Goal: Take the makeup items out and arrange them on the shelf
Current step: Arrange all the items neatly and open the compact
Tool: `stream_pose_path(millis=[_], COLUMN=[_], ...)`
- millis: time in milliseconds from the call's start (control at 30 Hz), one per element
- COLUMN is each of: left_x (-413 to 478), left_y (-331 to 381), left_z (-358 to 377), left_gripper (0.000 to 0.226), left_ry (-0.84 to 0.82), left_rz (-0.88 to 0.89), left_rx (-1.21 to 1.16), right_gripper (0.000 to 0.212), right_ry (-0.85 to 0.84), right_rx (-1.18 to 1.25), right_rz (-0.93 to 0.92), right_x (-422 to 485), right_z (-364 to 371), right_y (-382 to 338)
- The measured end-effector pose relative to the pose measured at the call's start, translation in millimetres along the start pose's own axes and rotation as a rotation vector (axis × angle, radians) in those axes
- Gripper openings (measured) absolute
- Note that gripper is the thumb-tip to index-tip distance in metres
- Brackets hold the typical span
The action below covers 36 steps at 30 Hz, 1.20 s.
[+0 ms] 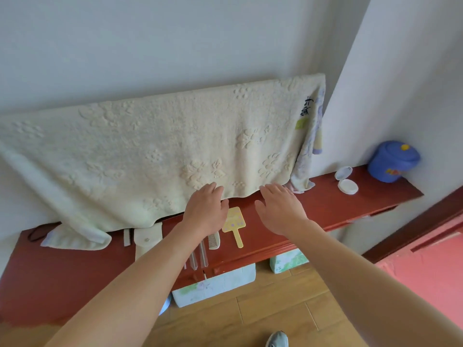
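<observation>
Both my hands hover flat over the dark red shelf (325, 206), fingers straight, holding nothing. My left hand (204, 209) is above a white comb (214, 241) and partly hides a yellow hand mirror (234, 222). My right hand (279, 209) hangs to the right of the mirror, over bare shelf. A cream pouch (147, 237) with a snap lies left of my left forearm, beside a small white stick (127, 237). Clear slender items (200, 255) lie near the shelf's front edge, partly under my forearm. An open white compact (347, 181) sits far right.
A large cream towel (150, 156) hangs on the wall, its lower edge draped on the shelf just beyond my fingertips. A blue lidded tub (392, 161) stands in the right corner. Pale boxes (215, 284) sit on the wooden floor under the shelf. A black hair tie (35, 234) lies far left.
</observation>
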<state>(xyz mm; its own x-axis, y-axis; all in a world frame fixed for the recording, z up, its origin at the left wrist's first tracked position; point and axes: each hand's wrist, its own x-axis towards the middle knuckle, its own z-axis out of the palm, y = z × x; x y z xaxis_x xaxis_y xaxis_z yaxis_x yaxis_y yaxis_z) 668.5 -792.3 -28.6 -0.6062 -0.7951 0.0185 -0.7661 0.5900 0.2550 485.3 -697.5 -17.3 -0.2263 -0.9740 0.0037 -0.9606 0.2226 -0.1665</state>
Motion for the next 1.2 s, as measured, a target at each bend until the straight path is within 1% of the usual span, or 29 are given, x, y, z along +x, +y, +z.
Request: stream_pose_path(millis=[167,300,433,567,633,700,767,833,900,1033,1200], left_x=[2,5,3,5,7,10,12,17,25,49,86], left_y=[37,75,126,171,190,206,220,233,244,256,271], left_z=[4,8,15,25,32,39,46,52,57,67,83], left_gripper=[0.040,0.038,0.043,0.044,0.045,0.046,0.044,0.044,0.043,0.038,0.035], left_ry=[0.015,0.020,0.000,0.025,0.032,0.040,0.053,0.063,0.067,0.057,0.075], left_rz=[0.083,0.108,0.130,0.132,0.143,0.145,0.156,0.180,0.195,0.219,0.317], left_rx=[0.009,0.013,0.025,0.011,0.009,-0.003,-0.026,-0.034,-0.036,-0.032,-0.019], right_gripper=[0.037,0.039,0.040,0.047,0.044,0.036,0.030,0.029,0.031,0.042,0.042], right_ry=[0.077,0.102,0.117,0.101,0.112,0.127,0.128,0.133,0.142,0.151,0.162], right_rx=[0.072,0.080,0.085,0.086,0.081,0.084,0.081,0.072,0.072,0.051,0.019], right_rz=[0.114,0.161,0.194,0.205,0.215,0.235,0.250,0.253,0.257,0.267,0.309], right_x=[-33,-55,-78,-103,-113,-120,-124,-125,-123,-113,-98], right_z=[-11,-26,-41,-55,-58,-60,-60,-60,-60,-59,-55], right_y=[36,71,112,156,179,199,215,229,240,259,285])
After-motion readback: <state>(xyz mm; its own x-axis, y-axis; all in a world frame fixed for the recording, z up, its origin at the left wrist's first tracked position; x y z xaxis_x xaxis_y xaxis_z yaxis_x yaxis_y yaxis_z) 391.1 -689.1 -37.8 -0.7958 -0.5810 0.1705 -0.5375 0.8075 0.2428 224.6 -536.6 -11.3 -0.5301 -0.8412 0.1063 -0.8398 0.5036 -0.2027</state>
